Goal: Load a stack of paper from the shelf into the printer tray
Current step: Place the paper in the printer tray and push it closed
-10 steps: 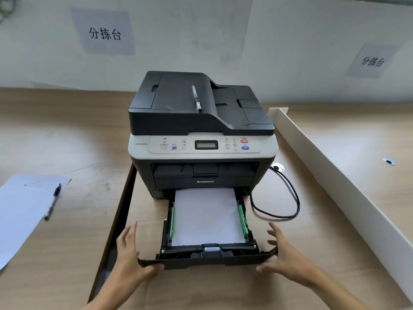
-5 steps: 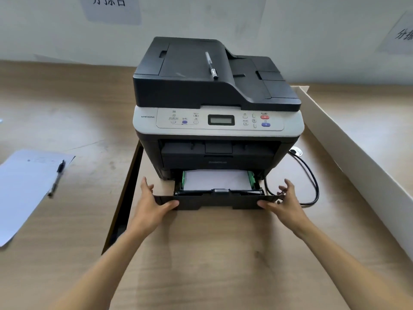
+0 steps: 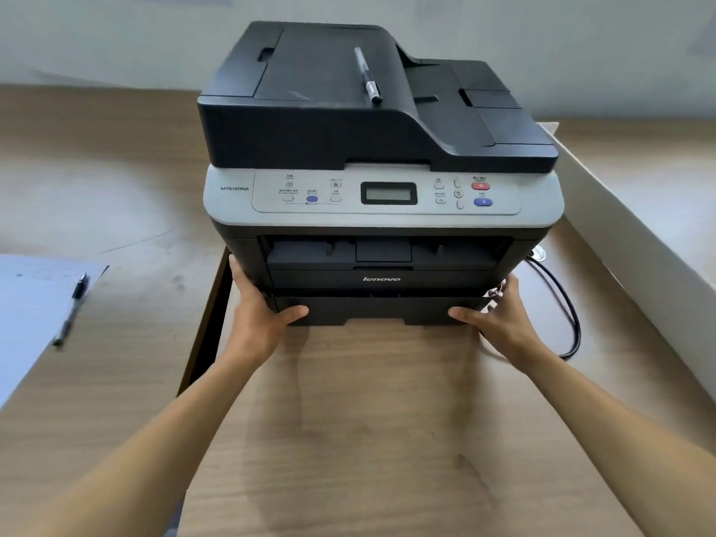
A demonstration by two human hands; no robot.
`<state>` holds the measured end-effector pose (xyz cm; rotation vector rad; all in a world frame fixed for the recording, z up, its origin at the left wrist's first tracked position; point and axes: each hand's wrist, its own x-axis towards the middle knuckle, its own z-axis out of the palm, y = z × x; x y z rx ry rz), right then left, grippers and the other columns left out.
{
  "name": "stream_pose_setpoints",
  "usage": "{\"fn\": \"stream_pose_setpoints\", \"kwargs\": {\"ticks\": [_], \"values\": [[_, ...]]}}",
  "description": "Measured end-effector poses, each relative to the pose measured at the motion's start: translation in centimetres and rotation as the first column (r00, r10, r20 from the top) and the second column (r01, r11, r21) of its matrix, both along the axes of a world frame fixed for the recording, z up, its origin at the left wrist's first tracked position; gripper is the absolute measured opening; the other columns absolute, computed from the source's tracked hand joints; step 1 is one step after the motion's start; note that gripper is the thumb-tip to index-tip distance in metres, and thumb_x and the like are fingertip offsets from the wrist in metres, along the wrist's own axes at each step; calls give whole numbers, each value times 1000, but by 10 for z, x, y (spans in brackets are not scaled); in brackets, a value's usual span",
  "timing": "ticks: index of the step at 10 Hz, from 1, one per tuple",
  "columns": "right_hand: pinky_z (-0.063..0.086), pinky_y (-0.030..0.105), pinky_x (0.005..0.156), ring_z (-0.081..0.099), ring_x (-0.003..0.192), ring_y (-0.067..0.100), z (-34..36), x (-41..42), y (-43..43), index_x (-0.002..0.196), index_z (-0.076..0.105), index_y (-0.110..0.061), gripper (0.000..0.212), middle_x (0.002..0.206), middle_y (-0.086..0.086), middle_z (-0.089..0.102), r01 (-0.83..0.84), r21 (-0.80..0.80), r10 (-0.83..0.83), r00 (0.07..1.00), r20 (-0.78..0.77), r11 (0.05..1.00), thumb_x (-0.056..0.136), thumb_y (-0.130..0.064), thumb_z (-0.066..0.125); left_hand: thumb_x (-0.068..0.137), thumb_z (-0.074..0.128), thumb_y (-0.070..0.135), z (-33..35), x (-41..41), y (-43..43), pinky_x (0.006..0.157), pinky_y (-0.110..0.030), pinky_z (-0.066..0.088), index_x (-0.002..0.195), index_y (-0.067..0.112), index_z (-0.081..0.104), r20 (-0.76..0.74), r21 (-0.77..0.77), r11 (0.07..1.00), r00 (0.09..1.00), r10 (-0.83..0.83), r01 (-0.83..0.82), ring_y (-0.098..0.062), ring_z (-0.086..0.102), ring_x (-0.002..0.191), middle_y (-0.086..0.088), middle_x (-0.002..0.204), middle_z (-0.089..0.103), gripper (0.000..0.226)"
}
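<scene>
With the tray front (image 3: 377, 310) sitting flush in the base of the printer (image 3: 381, 195), I judge the step in hand is seating it fully, and the paper is out of sight inside, so I cannot confirm how it lies. In the head view, my left hand (image 3: 259, 310) wraps the tray's corner at nine o'clock of the front panel, thumb laid flat on its face and fingers spread up the printer's side. My right hand (image 3: 499, 317) mirrors it at three o'clock, thumb pressed on the panel, fingers curled round the corner. To do this well I would push evenly with both thumbs, straight toward twelve o'clock, until the panel lines up all along. The cable (image 3: 561, 304) loops just beside my right hand; I would keep clear of it.
</scene>
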<state>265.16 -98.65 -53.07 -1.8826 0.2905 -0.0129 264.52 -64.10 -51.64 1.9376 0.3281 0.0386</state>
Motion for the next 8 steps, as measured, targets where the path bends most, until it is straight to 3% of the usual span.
{"fn": "stream_pose_setpoints", "kwargs": {"ticks": [1, 3, 4, 5, 6, 7, 8], "values": [[44, 32, 97, 51, 119, 16, 3, 7, 5, 132, 37, -28, 87, 130, -4, 53, 36, -14, -36, 999, 15, 999, 65, -8, 88, 74, 81, -1, 3, 5, -4, 108, -41, 40, 151, 26, -1, 26, -8, 999, 999, 45, -45, -22, 46, 132, 0, 147, 46, 116], [37, 28, 92, 42, 116, 14, 7, -4, 15, 140, 33, -16, 86, 134, -3, 44, 107, 15, -107, 994, -25, 994, 72, -7, 84, 80, 77, 4, 12, -3, -12, 101, -42, 42, 149, 21, 11, -10, 16, 997, 997, 70, -70, -27, 49, 129, -4, 142, 50, 97], [45, 34, 96, 49, 118, 20, 18, -8, 20, 132, 35, -22, 74, 134, 3, 47, 115, 15, -114, 992, -55, 993, 75, -13, 82, 82, 75, 7, 24, -4, -12, 102, -44, 43, 146, 17, 18, -70, -14, 997, 995, 75, -76, -30, 50, 128, -8, 142, 51, 86], [45, 32, 90, 54, 114, 19, 48, -12, 19, 125, 39, -22, 53, 137, 5, 48, 80, 35, -76, 992, -104, 996, 84, -19, 73, 84, 74, 12, 44, -8, -1, 95, -37, 44, 147, 17, 22, -102, -36, 999, 994, 29, -32, -23, 55, 115, -2, 138, 51, 82], [37, 31, 91, 48, 124, 21, 77, -23, 13, 144, 30, -16, 66, 149, 3, 38, 85, -19, -86, 989, -118, 996, 90, -23, 67, 84, 74, 18, 69, -12, 11, 93, -35, 44, 148, 16, 23, -90, -1, 1000, 996, 0, 0, -25, 56, 122, -5, 143, 49, 82], [38, 32, 93, 47, 114, 17, 110, -30, 12, 147, 28, -15, 66, 149, 3, 39, 74, 14, -72, 991, -113, 997, 91, -18, 63, 86, 72, 24, 98, -14, 24, 97, -37, 45, 147, 18, 28, -73, -5, 1000, 997, -13, 13, -26, 56, 125, -6, 144, 50, 76], [43, 41, 104, 50, 116, 19, 144, -44, 15, 143, 36, -16, 57, 145, 3, 44, 66, 46, -59, 990, -131, 997, 91, -13, 59, 88, 68, 24, 129, -22, 35, 104, -45, 45, 138, 24, 40, -13, -27, 998, 999, -52, 51, -21, 56, 123, 1, 134, 59, 57]]}}
